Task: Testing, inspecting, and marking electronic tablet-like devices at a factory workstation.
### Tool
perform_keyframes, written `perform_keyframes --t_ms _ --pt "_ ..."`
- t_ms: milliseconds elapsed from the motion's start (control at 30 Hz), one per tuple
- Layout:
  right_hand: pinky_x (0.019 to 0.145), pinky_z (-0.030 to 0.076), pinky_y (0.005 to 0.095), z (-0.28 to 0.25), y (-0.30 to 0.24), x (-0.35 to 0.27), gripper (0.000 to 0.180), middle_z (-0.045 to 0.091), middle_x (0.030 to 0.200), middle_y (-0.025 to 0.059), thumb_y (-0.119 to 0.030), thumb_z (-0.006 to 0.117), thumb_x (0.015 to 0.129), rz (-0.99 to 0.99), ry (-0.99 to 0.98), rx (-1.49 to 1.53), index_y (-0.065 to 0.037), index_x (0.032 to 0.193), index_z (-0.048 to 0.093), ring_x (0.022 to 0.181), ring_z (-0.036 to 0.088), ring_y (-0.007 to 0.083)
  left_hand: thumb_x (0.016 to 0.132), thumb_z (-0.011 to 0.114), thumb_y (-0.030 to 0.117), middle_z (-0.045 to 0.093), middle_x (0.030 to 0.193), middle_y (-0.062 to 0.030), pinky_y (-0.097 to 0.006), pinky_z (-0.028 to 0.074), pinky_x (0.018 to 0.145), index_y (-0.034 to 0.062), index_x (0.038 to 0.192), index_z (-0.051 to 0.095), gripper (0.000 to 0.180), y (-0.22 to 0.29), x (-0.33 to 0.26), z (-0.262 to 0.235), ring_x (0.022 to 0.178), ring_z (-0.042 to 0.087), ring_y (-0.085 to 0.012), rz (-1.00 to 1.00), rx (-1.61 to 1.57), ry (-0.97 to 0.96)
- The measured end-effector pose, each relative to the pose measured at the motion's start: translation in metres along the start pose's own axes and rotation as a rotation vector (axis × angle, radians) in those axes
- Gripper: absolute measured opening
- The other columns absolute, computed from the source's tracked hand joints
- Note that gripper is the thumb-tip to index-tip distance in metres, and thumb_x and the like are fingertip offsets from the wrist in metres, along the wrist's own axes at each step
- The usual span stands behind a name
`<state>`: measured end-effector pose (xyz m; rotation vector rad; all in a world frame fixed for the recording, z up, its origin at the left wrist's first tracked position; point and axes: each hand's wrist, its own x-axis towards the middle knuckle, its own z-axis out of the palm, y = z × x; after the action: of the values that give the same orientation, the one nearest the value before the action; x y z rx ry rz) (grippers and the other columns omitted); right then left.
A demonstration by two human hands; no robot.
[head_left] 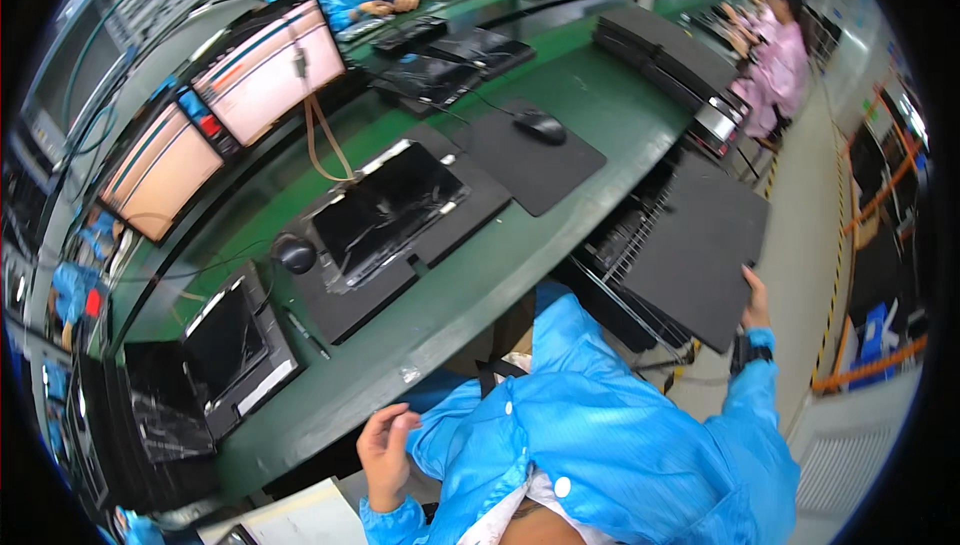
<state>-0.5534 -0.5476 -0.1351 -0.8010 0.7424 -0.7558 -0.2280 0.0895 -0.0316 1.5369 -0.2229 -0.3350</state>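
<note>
My right hand (755, 303) grips the near right edge of a flat dark grey foam sheet (697, 250). The sheet lies tilted over a wire rack (632, 245) at the right of the bench. Over my lap, my left hand (387, 450) is raised with loosely bent fingers, and nothing shows in it. It is nearest to the front edge of the green bench (440, 320). On that bench a dark display panel in clear film (390, 213) rests on a black foam pad (480, 207).
Two lit monitors (268, 73) stand at the back left. A mouse (540, 126) lies on a mat, and another mouse (294, 253) is beside the foam pad. More panels (228, 340) lie at left near a pen (308, 336). A person in pink (775, 65) sits far right.
</note>
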Motion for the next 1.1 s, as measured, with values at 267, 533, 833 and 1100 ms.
perform_keyframes --t_ms 267,533,833,1100 --pt "0.112 0.046 0.0463 0.121 -0.005 0.016 0.060 0.062 0.141 0.0130 -0.029 0.071 0.098 -0.304 -0.476 0.102 -0.002 0.147 0.050 0.128 0.061 0.0300 0.092 0.078 0.018 0.059 0.137 -0.0170 -0.040 0.048 0.106 -0.0011 0.141 0.055 0.057 0.025 0.020 0.028 0.127 0.059 -0.0270 0.314 0.171 -0.127" --pt "0.105 0.048 0.0379 0.540 0.115 -0.107 0.061 0.066 0.129 0.0149 -0.016 0.084 0.082 0.107 -1.793 -0.710 0.006 0.133 0.059 0.118 0.063 0.0270 0.077 0.091 0.039 0.048 0.153 -0.0187 -0.046 0.040 0.116 0.0009 0.159 0.031 0.108 0.048 -0.089 -0.070 0.141 0.049 -0.0304 0.200 -0.384 0.199" --pt "0.083 0.054 0.0359 0.588 0.218 -0.265 0.045 0.065 0.110 0.0125 -0.019 0.076 0.093 -0.317 -2.346 -0.425 -0.003 0.133 0.062 0.093 0.066 0.0243 0.102 0.066 0.026 0.060 0.142 -0.0136 -0.050 0.045 0.115 0.0054 0.143 0.054 0.047 -0.049 -0.235 -0.051 0.132 0.058 -0.0329 0.602 -1.057 1.241" --pt "0.077 0.055 0.0412 0.543 0.176 -0.175 0.032 0.071 0.099 0.0138 -0.021 0.077 0.091 -0.599 -2.195 -0.601 -0.003 0.117 0.072 0.088 0.069 0.0333 0.100 0.070 0.020 0.058 0.139 -0.0249 -0.046 0.053 0.111 -0.0100 0.139 0.049 0.053 -0.141 -0.207 -0.102 0.128 0.059 -0.0355 0.434 -1.548 1.390"
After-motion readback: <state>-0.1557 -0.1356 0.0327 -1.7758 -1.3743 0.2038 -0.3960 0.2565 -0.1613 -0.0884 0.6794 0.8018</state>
